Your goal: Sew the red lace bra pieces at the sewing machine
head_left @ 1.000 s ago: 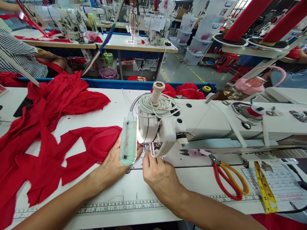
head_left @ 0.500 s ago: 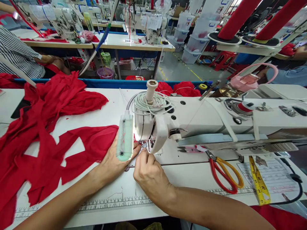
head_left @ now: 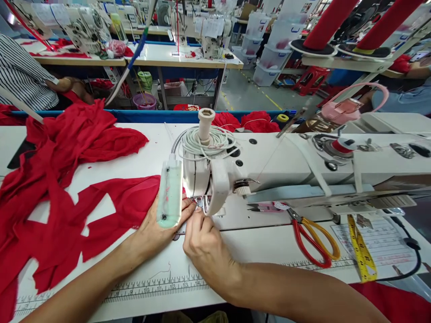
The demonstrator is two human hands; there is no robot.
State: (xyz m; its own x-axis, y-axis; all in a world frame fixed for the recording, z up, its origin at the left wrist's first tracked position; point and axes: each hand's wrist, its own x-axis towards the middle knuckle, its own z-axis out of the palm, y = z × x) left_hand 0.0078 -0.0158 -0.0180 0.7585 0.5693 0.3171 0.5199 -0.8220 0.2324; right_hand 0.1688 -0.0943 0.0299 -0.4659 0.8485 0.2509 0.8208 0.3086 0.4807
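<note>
My left hand (head_left: 157, 226) lies flat beside the presser foot (head_left: 199, 202) of the sewing machine (head_left: 269, 152), its fingers stretched out over the edge of the red fabric (head_left: 134, 197). A clear green lamp (head_left: 169, 193) hides part of this hand. Close in front of the foot, my right hand (head_left: 207, 251) is closed, thumb and fingers pressed together. What lies in that pinch is hidden, and the cloth right under the foot barely shows. The red fabric runs left from the foot in long strips into a heap (head_left: 81, 134).
Red-and-yellow-handled scissors (head_left: 314, 240) and thread snips (head_left: 266, 207) lie right of the hands, near a yellow tape measure (head_left: 362, 251) and a written sheet (head_left: 393, 246). A printed ruler (head_left: 158, 287) runs along the front edge. Another person's striped sleeve (head_left: 27, 74) shows far left.
The whole view has shifted slightly to the left. Both hands stay beside the presser foot, with the left fingers a little more spread and the right hand still closed.
</note>
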